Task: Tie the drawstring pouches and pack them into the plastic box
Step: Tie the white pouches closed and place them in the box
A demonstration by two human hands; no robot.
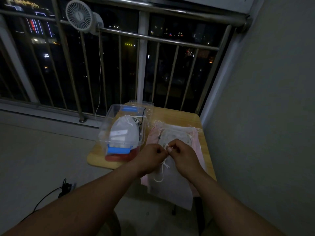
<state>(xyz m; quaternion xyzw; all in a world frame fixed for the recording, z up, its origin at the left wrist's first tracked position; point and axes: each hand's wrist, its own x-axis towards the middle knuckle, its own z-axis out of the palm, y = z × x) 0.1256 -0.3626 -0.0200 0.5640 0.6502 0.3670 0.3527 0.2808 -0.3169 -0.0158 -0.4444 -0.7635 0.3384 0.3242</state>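
While a black cable (64, 188) is lying on the floor at the lower left, a small white round fan (79, 15) is hanging on the metal railing (153, 38) at the upper left. Left of centre, a clear plastic box with blue latches (106, 124) is sitting open on the light wooden table (180, 114), holding one tied white fabric pouch (122, 132); something red (117, 157) is showing beneath its near end. At centre, the left hand (150, 159) is pinching the white drawstring cord (164, 167) with curled fingers, and just right of it the right hand (185, 157) is pinching the same cord. Both are working over a white drawstring pouch (170, 191) that is hanging over the table's near edge, lying on a pile of pink and white pouches (196, 142) toward the right.
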